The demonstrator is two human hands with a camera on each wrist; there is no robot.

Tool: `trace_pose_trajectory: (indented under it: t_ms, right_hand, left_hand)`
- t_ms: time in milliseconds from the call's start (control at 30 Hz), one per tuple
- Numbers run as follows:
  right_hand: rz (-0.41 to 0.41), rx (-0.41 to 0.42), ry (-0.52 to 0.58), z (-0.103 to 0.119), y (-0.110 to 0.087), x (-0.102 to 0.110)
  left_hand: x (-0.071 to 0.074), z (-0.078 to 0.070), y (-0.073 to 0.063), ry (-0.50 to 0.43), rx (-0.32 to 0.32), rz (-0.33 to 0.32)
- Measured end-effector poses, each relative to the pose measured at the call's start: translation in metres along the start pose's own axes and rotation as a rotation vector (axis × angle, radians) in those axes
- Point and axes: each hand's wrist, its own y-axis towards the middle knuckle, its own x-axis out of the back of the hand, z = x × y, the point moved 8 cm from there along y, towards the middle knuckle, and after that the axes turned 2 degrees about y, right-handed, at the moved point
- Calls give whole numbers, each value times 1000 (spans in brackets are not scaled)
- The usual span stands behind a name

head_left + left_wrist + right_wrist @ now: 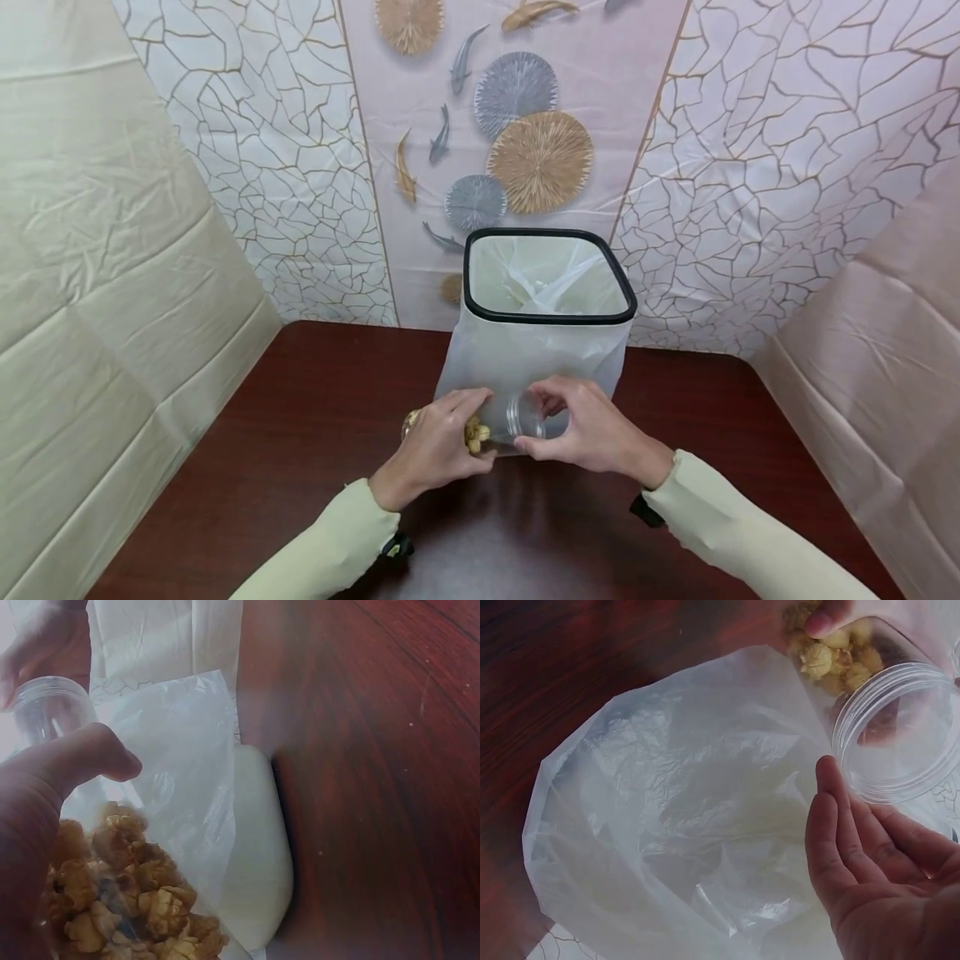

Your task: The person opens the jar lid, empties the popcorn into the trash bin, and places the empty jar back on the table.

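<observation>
A clear plastic jar of caramel popcorn lies tipped on its side, its popcorn gathered toward the left end. My left hand grips the jar's body, with the thumb stretched along it in the left wrist view. At the jar's right end is a clear ringed rim. My right hand holds this end between thumb and fingers; its fingertips are right at the rim in the right wrist view. Behind both hands, the white bag hangs down the front of a bin.
The bin's black square rim holds the white liner's mouth wide. The bin stands on a dark red-brown wooden table, near its back edge. Patterned cloth hangs behind, and beige cloth flanks the sides.
</observation>
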Motion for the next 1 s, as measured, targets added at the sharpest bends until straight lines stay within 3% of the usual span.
trace_pose_trajectory:
  t_ms: [233,567,833,1000]
  right_hand:
    - [-28,62,-13,2,-3,5]
    - [-63,177,-45,4,-7,8]
    - [-51,244,-73,5,-9,8]
    - [-48,327,-122,8,-11,9]
  left_hand:
    - [2,-3,7,-13,7,12]
    - [-5,-3,10,-52,41,90]
    - [-8,-3,12,-84,52,115]
    - [-11,-4,15,-111,62,148]
